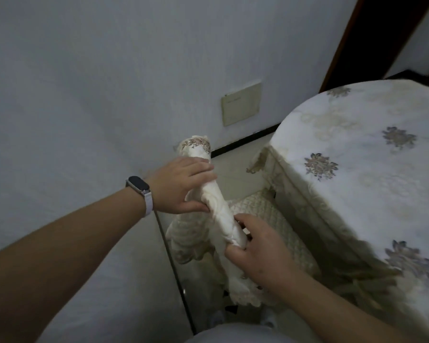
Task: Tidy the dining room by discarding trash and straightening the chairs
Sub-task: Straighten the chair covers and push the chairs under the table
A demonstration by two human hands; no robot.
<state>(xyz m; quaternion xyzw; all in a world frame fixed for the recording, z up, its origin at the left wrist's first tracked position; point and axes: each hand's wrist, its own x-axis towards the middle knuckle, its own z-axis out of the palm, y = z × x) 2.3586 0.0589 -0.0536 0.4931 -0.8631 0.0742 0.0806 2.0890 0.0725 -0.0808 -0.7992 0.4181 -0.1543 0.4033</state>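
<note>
While your left hand (pixel 183 184) and right hand (pixel 255 246) are both clamped on the chair back (pixel 216 206), you're mid chair-straightening; next likely squares it to the table (pixel 357 154)

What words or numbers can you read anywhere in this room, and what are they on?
None can be read.
Wall plate: a faint dark line of marks near its top edge, too small and blurred to read.
Wristband on the left hand: its screen is dark, showing nothing.
Tablecloth and chair cover: only flower patterns, no letters.
</note>
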